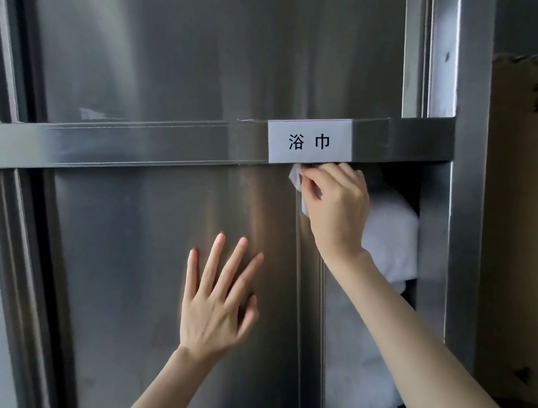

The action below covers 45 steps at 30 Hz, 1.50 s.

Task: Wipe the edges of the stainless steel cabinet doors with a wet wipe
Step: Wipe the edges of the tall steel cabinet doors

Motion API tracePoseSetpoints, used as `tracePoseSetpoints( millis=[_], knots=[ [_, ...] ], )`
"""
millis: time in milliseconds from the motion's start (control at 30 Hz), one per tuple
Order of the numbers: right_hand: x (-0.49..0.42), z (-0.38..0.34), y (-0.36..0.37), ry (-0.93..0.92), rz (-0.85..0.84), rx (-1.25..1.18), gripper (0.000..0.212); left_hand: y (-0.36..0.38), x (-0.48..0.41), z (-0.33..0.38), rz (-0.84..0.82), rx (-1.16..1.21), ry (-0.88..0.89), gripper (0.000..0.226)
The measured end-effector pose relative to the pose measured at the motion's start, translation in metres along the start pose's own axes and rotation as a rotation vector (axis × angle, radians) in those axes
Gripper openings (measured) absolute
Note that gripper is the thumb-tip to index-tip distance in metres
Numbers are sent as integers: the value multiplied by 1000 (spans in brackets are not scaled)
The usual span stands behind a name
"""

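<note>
Pinching the wet wipe (296, 179), was it, that right hand (332, 205)? the trainee asked.

Yes, the supervisor said. Thumb and curled fingers were clamped on it, bunched small, at the top right corner of the lower cabinet door (159, 275), just under the crossbar (120, 152) and right at the bottom edge of the label (309, 141).

And the left hand (218, 299)?

Flat on the door's face, lower and to the left, fingers straight and spread, holding nothing. I judged it was steadying the panel.

How would the wipe handle?

Light, limp and damp, I reckoned. It had no stiffness of its own, so it would go only where the fingertips pressed it. Best held as it was: bunched into a pad, pinched near the middle with a flap left free to wrap round the door's right edge. Held by a corner it would drag and crumple.

Any risk?

The steel looked smooth, so the pad should slide easily; the label's lower lip might catch it. Just beyond the edge, in the open gap to the right, white towels (390, 239) were stacked, and a wet pad could brush them.
</note>
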State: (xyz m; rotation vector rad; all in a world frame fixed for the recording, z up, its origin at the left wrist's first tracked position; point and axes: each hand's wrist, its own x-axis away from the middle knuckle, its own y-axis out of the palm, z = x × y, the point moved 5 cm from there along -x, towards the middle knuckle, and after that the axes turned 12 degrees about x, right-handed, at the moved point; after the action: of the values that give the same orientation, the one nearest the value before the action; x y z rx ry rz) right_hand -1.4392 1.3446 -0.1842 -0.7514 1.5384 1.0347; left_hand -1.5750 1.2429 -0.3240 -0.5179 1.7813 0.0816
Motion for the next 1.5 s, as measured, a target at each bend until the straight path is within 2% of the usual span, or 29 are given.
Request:
tracePoseSetpoints(
  millis=[100,233,333,467,633,733,833,1000,1100,1267,1367,1500],
  knots=[
    [28,2,-4,33,51,-24,15,1,-1,0,14,-18,13,58],
    [65,3,-18,-43,-20,-33,12,3,-1,0,1,-45,16,58],
    [41,4,-13,-26,-46,-67,15,1,-2,3,0,-48,9,56],
    [20,5,-2,71,-82,-96,8,1,-1,3,13,-45,15,56],
    [101,10,-20,42,-163,-117,7,1,1,1,31,-11,30,58],
    [134,10,-33,-37,-213,-97,9,0,1,0,22,5,28,59],
    [118,9,-33,-127,-183,-64,9,-2,0,0,13,21,19,60],
    [104,4,-28,-47,-147,-41,12,-2,4,1,7,37,12,61],
    [139,5,-36,-12,-144,-45,11,3,23,7,-9,58,-25,67],
    [228,5,-63,-66,-278,-13,10,16,71,24,-56,71,-54,73],
    [213,6,-60,-104,-225,16,16,18,81,24,-36,109,8,70],
    [187,3,-50,-11,-130,67,16,22,83,25,-38,112,111,63]
  ],
)
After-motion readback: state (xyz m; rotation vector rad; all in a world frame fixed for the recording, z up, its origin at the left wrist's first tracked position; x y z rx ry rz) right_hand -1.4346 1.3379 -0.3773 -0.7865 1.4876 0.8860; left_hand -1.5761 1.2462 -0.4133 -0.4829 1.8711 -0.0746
